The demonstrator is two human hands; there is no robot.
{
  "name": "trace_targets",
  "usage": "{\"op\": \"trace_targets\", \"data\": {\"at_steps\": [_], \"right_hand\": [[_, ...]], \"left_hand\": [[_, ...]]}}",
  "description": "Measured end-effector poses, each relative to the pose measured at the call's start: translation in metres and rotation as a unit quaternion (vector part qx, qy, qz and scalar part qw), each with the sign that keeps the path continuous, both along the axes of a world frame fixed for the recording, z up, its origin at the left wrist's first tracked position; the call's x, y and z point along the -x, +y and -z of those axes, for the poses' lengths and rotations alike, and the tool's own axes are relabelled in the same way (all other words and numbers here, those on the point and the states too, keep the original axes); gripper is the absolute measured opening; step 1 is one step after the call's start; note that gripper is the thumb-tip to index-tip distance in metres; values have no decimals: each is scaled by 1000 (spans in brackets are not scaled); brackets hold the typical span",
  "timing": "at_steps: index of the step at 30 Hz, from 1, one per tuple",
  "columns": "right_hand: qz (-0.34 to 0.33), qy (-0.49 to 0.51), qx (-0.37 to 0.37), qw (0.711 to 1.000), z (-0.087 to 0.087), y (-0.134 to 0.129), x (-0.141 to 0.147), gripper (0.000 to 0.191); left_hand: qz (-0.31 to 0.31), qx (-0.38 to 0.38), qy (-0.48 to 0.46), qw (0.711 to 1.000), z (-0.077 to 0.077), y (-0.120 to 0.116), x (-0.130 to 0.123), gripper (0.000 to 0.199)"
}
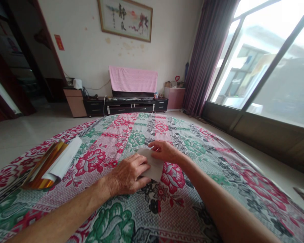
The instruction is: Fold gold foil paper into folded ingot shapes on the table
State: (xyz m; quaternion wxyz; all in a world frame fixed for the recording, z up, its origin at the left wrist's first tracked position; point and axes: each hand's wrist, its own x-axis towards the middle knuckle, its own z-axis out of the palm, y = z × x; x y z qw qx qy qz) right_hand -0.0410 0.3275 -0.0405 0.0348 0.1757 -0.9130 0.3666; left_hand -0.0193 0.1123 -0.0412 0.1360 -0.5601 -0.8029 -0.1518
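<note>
A small white sheet of paper [155, 168] lies on the flowered cloth [195, 146] between my hands. My left hand [131, 173] rests over the sheet's left side, palm down, its fingers apart and its thumb at the near edge. At the sheet's far edge is my right hand [163, 151], fingers bent with the tips close together; whether they pinch the paper is too small to tell. Part of the sheet is hidden under both hands.
Gold foil sheets [47, 165] and a rolled white sheet [64, 160] lie at the left of the round table. Beyond it stand a low black cabinet [131, 107] and a screen under a pink cloth [133, 79]. Windows are at the right.
</note>
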Motion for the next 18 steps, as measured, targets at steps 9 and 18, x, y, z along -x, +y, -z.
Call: {"op": "trace_targets", "data": {"at_steps": [9,18], "right_hand": [[-6,-12,3,1000,0,3,0,37],[42,-35,-12,998,-8,6,-6,34]], "left_hand": [[-25,34,36,998,0,1,-5,37],[-96,55,51,993,2,14,-30,37]]}}
